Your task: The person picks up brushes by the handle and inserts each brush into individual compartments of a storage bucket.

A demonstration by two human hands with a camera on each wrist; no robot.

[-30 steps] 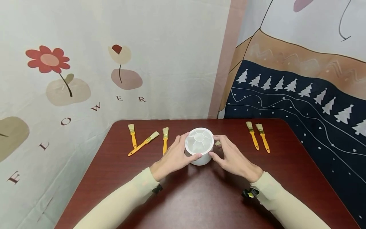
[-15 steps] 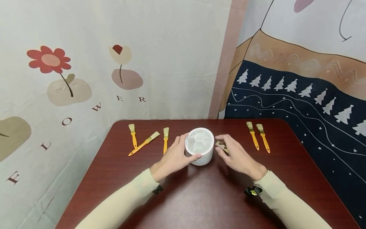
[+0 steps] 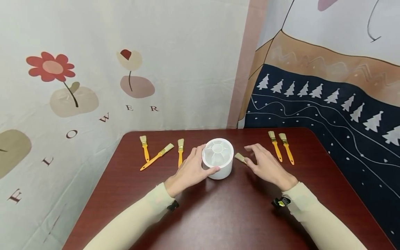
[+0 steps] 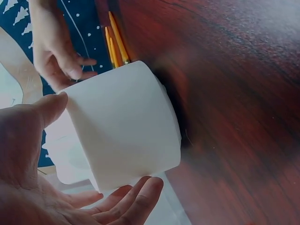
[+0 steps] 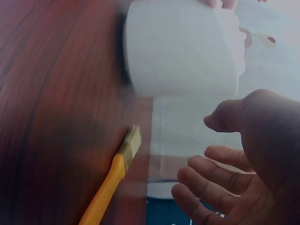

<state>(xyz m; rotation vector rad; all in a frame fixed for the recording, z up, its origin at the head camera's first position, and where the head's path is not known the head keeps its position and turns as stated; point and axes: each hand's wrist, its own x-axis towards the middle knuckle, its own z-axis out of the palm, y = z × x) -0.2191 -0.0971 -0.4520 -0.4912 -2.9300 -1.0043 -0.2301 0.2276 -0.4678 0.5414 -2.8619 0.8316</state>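
A white round organizer (image 3: 222, 173) with several compartments stands on the table. My left hand (image 3: 190, 171) grips it, thumb at the near rim and fingers around the left side. In the left wrist view, its smooth white wall (image 4: 126, 126) lies between thumb and fingertips. To the right of it, my right hand (image 3: 270, 168) hovers with relaxed fingers and holds nothing. Beneath that hand lies a paintbrush (image 3: 240, 158), only its bristle end showing in the head view. The right wrist view shows more of its yellow handle (image 5: 104, 197), apart from the fingers.
Left of the organizer lie three paintbrushes, one slanted brush (image 3: 157, 157) touching the handle of another brush (image 3: 145, 149). A third brush (image 3: 180, 152) is partly hidden by my left hand. Two more (image 3: 275, 147) lie at the back right. Printed cloths hang behind the table (image 3: 215, 215).
My right hand has let go of the organizer's right side and moved off to the right, over the paintbrush there. My left hand has kept its grip and the organizer stays in place.
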